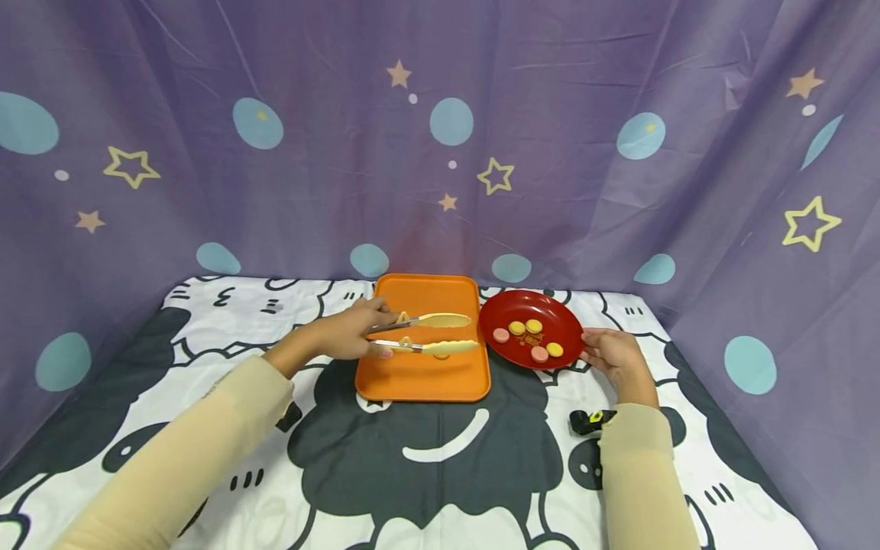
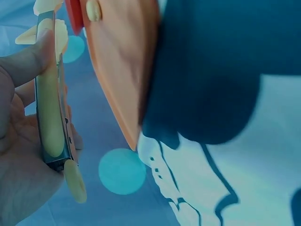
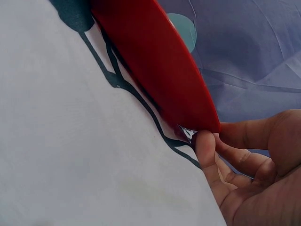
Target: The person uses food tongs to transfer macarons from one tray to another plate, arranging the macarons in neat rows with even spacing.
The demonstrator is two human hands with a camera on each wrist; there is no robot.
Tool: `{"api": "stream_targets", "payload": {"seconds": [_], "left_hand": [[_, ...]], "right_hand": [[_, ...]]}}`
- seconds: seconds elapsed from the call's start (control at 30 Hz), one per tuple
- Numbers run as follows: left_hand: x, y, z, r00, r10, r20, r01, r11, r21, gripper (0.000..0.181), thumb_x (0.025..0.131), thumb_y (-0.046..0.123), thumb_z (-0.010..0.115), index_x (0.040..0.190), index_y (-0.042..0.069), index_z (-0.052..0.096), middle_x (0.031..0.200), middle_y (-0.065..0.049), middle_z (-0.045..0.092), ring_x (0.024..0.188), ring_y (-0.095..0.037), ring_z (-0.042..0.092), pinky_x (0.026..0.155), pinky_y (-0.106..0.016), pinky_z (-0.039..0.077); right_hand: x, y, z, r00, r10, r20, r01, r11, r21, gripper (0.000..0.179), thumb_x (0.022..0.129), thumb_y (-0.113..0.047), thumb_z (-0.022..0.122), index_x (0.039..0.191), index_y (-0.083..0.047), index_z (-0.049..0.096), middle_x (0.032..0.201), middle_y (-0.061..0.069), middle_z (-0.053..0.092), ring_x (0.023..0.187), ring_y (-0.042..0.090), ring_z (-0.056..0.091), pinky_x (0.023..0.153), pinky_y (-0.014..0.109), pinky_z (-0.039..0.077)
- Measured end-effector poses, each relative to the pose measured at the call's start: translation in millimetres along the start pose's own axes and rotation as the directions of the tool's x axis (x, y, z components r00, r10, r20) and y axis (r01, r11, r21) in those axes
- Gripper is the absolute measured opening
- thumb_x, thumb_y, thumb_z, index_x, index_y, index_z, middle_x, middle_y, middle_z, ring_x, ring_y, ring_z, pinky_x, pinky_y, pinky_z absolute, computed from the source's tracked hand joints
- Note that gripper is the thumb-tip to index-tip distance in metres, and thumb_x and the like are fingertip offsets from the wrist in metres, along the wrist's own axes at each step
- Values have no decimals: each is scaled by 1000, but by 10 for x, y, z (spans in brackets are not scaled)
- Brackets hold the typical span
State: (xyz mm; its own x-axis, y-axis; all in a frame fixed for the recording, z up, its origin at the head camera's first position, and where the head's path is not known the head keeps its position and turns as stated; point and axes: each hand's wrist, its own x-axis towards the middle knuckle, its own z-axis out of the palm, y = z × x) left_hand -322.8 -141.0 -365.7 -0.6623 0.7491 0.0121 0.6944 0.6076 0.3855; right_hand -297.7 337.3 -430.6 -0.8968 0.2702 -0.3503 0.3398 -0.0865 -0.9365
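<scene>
My left hand (image 1: pixel 353 330) holds a pair of tongs (image 1: pixel 445 347) with cream tips, their two arms spread apart above the orange tray (image 1: pixel 419 382). In the left wrist view, the thumb and fingers wrap around the tongs' handle (image 2: pixel 49 113). A yellow macaron (image 2: pixel 94 10) lies on the tray, mostly hidden under the tongs in the head view. To the tray's right is a red plate (image 1: pixel 505 305) bearing several pink and yellow macarons (image 1: pixel 533 326). My right hand (image 1: pixel 615 357) pinches the plate's right rim between thumb and fingers, clear in the right wrist view (image 3: pixel 254 165).
A black object with a yellow mark (image 1: pixel 587 422) lies by the right sleeve. The cartoon-printed cloth (image 1: pixel 440 481) covers the table, and a purple curtain (image 1: pixel 344 153) with stars and dots hangs behind it. The plate's left edge meets or overlaps the tray's right edge.
</scene>
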Motion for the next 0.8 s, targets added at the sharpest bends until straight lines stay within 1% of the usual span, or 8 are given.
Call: {"api": "stream_targets", "payload": {"seconds": [0.13,0.23,0.37,0.43,0.6,0.7,0.8], "left_hand": [[-106,-52,21,1000,-19,-12,19,1000,-1,66,93,29,76,148,2,53,126,-12,55,110,-29,47,94,-49,40],[-181,-106,40,999,-39,-23,39,999,3,67,92,29,77,149,3,53,128,-12,54,109,-28,47,94,-49,40],[-270,-191,48,998,-56,-40,56,998,17,68,90,28,79,148,3,53,125,-12,55,103,-27,47,89,-46,41],[-308,-231,54,997,-54,-50,55,998,26,69,89,27,81,147,1,54,122,-11,55,99,-26,46,85,-43,40],[-357,-316,83,996,-54,-70,56,998,23,70,88,24,82,146,-1,54,118,-12,56,97,-25,46,82,-40,38],[-362,-346,103,996,-53,-76,54,998,19,69,87,24,83,145,-1,55,116,-11,56,97,-25,46,83,-40,38],[-361,-360,115,996,-39,-76,42,999,31,68,87,25,83,145,0,56,113,-10,57,96,-24,46,82,-40,37]], "right_hand": [[-4,-6,11,1000,-1,0,1,1000,-2,38,101,0,57,138,8,54,82,-2,69,73,10,67,72,25,58],[6,-2,10,1000,1,3,-1,1000,-3,36,101,-1,57,136,8,55,82,-2,70,73,11,67,71,25,58],[15,6,13,1000,9,0,-9,1000,-14,36,102,-3,57,136,7,55,82,-2,70,73,10,68,72,25,58],[14,3,19,1000,12,-6,-12,1000,-21,37,102,-3,57,138,6,54,83,-2,70,74,10,68,72,25,58],[16,0,12,1000,8,-4,-8,1000,-13,38,102,-3,58,138,7,54,83,-1,70,74,11,68,72,26,58],[12,0,5,1000,9,3,-9,1000,-7,37,102,-3,57,137,7,54,83,-2,70,74,11,68,72,25,58],[13,1,2,1000,12,5,-12,1000,-5,38,102,-3,57,138,7,54,83,-2,70,74,10,69,72,25,58]]}}
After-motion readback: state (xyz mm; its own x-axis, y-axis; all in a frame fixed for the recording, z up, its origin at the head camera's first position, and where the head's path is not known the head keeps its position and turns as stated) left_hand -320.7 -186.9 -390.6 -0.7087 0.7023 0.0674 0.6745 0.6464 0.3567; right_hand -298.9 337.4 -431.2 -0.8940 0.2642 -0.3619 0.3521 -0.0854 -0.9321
